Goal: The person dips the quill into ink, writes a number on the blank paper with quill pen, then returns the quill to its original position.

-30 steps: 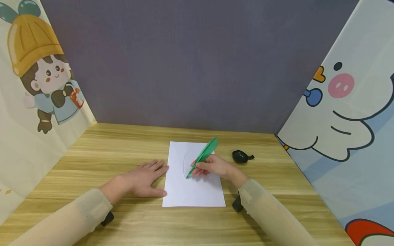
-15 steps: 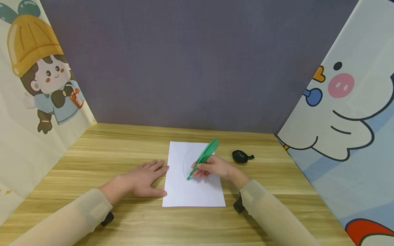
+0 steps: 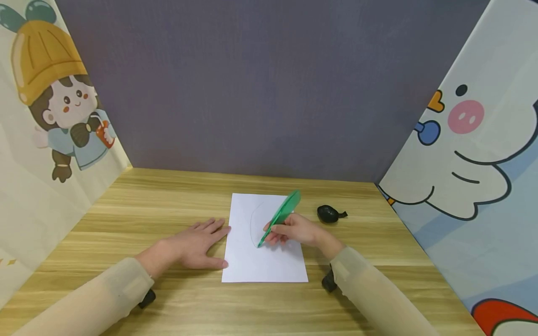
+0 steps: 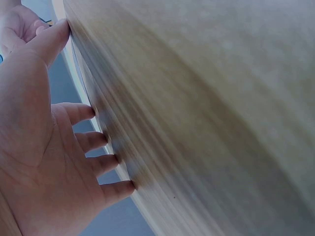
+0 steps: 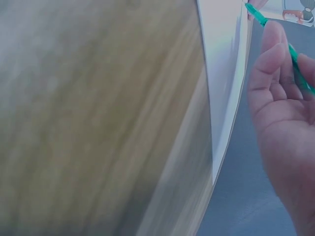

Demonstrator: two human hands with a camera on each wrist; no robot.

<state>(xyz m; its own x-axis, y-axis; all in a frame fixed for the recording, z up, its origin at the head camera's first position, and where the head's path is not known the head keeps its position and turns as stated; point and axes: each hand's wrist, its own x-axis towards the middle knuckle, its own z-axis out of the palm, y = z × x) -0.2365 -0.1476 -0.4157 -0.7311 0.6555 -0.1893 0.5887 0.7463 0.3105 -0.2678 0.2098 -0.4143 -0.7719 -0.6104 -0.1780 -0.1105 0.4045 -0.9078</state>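
Observation:
A white sheet of paper (image 3: pixel 265 268) lies on the wooden table in the head view. My right hand (image 3: pixel 296 229) pinches a green pen (image 3: pixel 286 206) with a broad leaf-like top, tilted up to the right, its tip at the paper. A thin curved line (image 3: pixel 251 224) runs down the sheet to that tip. In the right wrist view, thumb and fingers close around the pen (image 5: pixel 257 14). My left hand (image 3: pixel 197 246) lies palm down with fingers spread, its fingertips at the paper's left edge. The left wrist view shows that hand (image 4: pixel 49 152) with straight fingers touching the surface.
A small black oval object (image 3: pixel 328 213) with a short tab lies right of the paper. A dark grey panel (image 3: pixel 252 93) stands behind the table (image 3: pixel 168 200). Printed cartoon panels flank it on both sides.
My right hand and the pen have shifted slightly down and to the right, and the pencil-thin line reaches a little lower on the paper. My left hand has stayed still.

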